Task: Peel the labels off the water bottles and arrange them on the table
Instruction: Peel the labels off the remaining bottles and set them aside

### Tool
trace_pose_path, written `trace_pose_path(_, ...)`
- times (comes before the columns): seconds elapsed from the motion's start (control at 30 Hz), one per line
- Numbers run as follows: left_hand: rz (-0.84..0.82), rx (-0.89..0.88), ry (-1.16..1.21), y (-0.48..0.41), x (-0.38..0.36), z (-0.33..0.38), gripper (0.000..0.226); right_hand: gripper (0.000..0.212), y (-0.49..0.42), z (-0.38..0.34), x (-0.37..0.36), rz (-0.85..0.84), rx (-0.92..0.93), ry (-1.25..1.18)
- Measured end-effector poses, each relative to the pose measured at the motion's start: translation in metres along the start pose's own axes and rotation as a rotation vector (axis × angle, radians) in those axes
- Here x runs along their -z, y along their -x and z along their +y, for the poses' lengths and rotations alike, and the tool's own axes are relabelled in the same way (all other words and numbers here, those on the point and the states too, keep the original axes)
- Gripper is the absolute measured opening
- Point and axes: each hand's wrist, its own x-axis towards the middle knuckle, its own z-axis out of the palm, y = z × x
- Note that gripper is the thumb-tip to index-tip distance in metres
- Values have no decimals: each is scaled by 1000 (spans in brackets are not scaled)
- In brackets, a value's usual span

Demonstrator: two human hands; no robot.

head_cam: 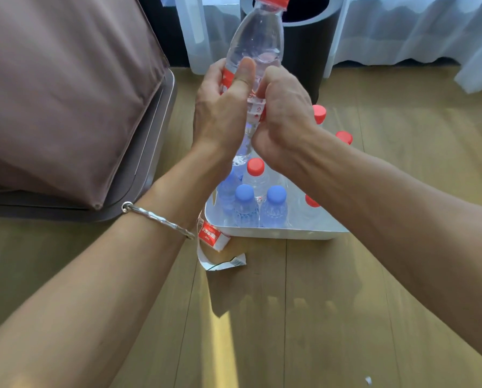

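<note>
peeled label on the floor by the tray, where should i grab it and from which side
Probably the free barcode end of the peeled label, pinched from above on the near side. The white strip looks curled up off the floor there, giving an edge to pinch, while the red part sits at the tray corner, which blocks the far side.

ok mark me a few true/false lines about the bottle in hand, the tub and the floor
1. The left hand and right hand both grip the raised bottle. True.
2. That bottle has a blue cap. False: its cap is red.
3. A peeled label lies on the floor beside the white tub. True.
4. Every cap in the tub is red. False: some are blue caps.
5. The bracelet is on the right wrist. False: it is on the left wrist.
</note>
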Motion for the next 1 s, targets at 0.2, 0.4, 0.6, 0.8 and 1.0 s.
trace_pose_path(0.2,-34,-32,-119,-2,-6,-7,24,12,-4,6,10,101,-31,79)
trace_pose_path(0.4,-152,-105,-396,3,-4,-23,62,39,-7,4,26,60,-71,145)
trace_pose_path(0.6,-184,-40,-422,-6,-5,-17,65,31,-2,-1,25,-60,-100,94)
trace_pose_path(0.8,-76,-26,-485,-6,-13,-11,77,40,-3,-4,21,-108,-46,62)
trace_pose_path(1.0,-14,78,-418,0,-21,-13,81,82,-8,0,19,-81,-3,162)
